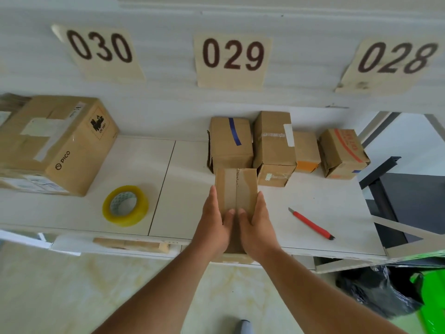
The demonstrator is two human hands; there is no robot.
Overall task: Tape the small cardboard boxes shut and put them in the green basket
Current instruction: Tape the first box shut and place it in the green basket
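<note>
1. The near end of the small box (pixel 237 189) is hidden under the left hand (pixel 213 227) and right hand (pixel 258 227), whose palms cover its sides and near top.
2. Far right of the right hand, the green basket (pixel 431 307) is cut off by the frame's right and bottom edges; only a corner shows, partly behind a black bag (pixel 375 292).
3. Far left of the left hand, the large PICO box (pixel 55 143) runs off the left edge.
4. Beyond the hands, the print on the clear-taped box (pixel 274 141) is too blurred to read.
5. Below the forearms, a grey object (pixel 244 327) at the bottom edge is cut off and cannot be identified.
</note>
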